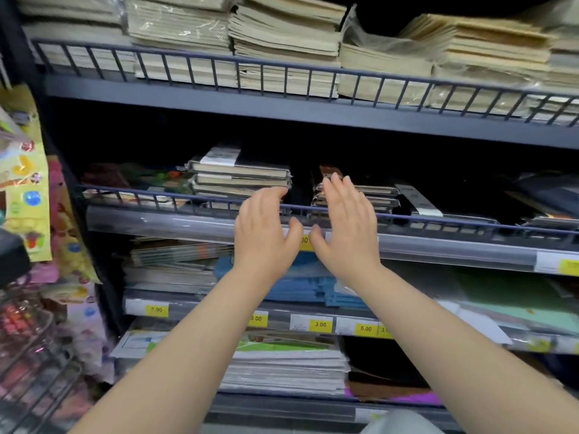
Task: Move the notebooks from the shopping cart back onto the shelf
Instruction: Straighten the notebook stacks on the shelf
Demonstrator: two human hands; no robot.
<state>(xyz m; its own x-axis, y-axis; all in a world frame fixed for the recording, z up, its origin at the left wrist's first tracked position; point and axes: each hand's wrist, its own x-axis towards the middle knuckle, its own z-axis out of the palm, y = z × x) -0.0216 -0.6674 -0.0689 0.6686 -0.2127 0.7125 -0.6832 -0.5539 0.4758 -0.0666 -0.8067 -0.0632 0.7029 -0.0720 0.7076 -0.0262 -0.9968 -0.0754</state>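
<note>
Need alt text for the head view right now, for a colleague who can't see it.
Both bare hands, left and right, are raised open and empty at the wire rail of a middle shelf, in front of two stacks of wrapped notebooks. Yellow price tags line the shelves below.

Yellow price tags (156, 310) on the clear plastic strip of the lower shelf edge (200, 308) read, from lower left toward centre right, "5.00", "3.00" (257, 318), "3.00" (320, 324) and "5.00" (366, 329), while the other labels stay too blurred or hidden to read.
</note>
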